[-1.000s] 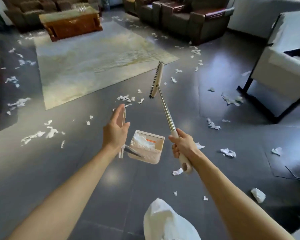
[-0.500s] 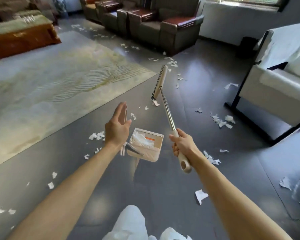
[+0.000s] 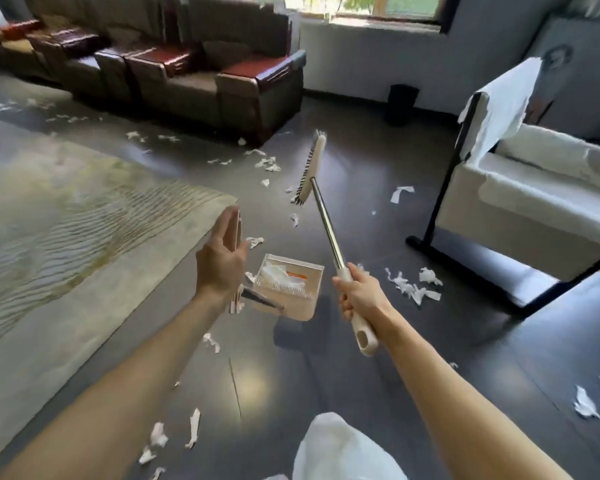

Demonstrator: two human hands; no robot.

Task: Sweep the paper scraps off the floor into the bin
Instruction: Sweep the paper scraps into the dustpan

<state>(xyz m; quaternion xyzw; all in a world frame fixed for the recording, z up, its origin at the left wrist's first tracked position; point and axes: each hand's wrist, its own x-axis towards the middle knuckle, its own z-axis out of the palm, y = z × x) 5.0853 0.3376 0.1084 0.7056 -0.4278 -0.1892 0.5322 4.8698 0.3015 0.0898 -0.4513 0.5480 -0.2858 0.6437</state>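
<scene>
The left hand [image 3: 222,263] holds the dustpan [image 3: 300,306] by its upright handle, which is pinned between the thumb and fairly straight fingers. The dustpan hangs above the floor [image 3: 361,393]. The right hand [image 3: 359,296], just right of the dustpan, has its fingers wrapped round the broom [image 3: 326,220] near the grip end. The broom's head points away beyond the dustpan and looks lifted off the floor.

Some scraps [image 3: 274,273] already lie inside the dustpan. Many more are on the floor:
- A cluster [image 3: 413,287] lies right of the dustpan.
- A scatter lies beyond the dustpan, towards the sofa [image 3: 222,84].
- A few lie on the near side of the dustpan.

The bin [image 3: 400,103] looks to be the dark tub well beyond the dustpan, against the wall.

The step in hand seems to be carrying a part load, either to the bin or to the next patch. To do it well:
- Hold the dustpan with its mouth tipped up so the light paper does not slide or blow out, and walk smoothly.
- Carry the broom head high so it does not drag scraps about.
- If the cluster to the right is gathered first, set the dustpan's lip flat on the floor and use short strokes towards it.
- At the bin, lower the lip inside the rim before tipping.
</scene>
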